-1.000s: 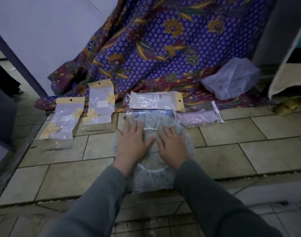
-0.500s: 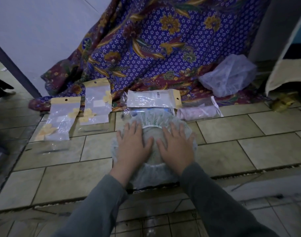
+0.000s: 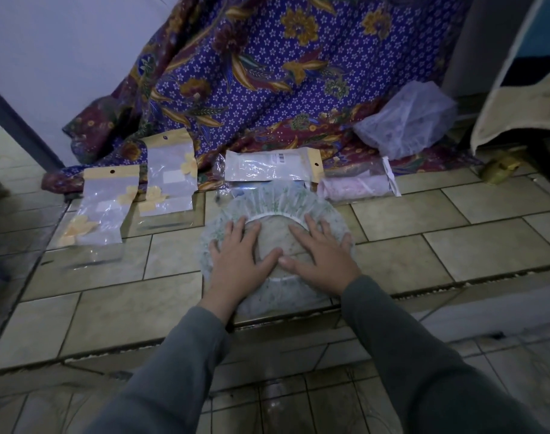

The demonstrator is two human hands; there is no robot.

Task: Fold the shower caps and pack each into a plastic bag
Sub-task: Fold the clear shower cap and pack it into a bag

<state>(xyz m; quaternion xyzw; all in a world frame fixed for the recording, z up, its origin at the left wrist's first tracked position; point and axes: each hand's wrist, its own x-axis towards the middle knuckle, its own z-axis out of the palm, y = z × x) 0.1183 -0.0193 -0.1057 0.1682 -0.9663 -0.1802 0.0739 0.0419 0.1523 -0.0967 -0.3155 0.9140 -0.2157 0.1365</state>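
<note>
1. The clear, green-speckled plastic shower cap with a white elastic ring point(image 3: 280, 202) lies flat on the tiled floor point(image 3: 455, 245) at the middle of the view, its frilled rim fanned out all round.
2. The left hand point(image 3: 239, 255) and right hand point(image 3: 322, 258) both press on it, palms down, fingers straight and spread, gripping nothing. Their thumbs nearly meet over the cap's open centre.
3. Compared with a second ago, the hands have slid apart: the left toward 9 o'clock, the right toward 3 o'clock. More of the centre now shows between them, and the cap looks wider and flatter.
4. I judge this as the smoothing stroke that comes before a fold; no fold is made yet, so this cap is early in its cycle.
5. At 12 o'clock, touching the cap's far rim, lies a clear plastic bag with a yellow header strip and a barcode label point(image 3: 272, 166), likely the one to receive it.
6. At 10 o'clock lie two clear yellow-topped bags with yellow flower prints point(image 3: 170, 180).
7. At 2 o'clock a pink folded cap inside a sealed clear bag point(image 3: 356, 186) suggests one is packed already.
8. Farther out at 2 o'clock a loose translucent white cap point(image 3: 408, 120) rests on the purple floral batik cloth point(image 3: 251, 73), still to be done.
</note>
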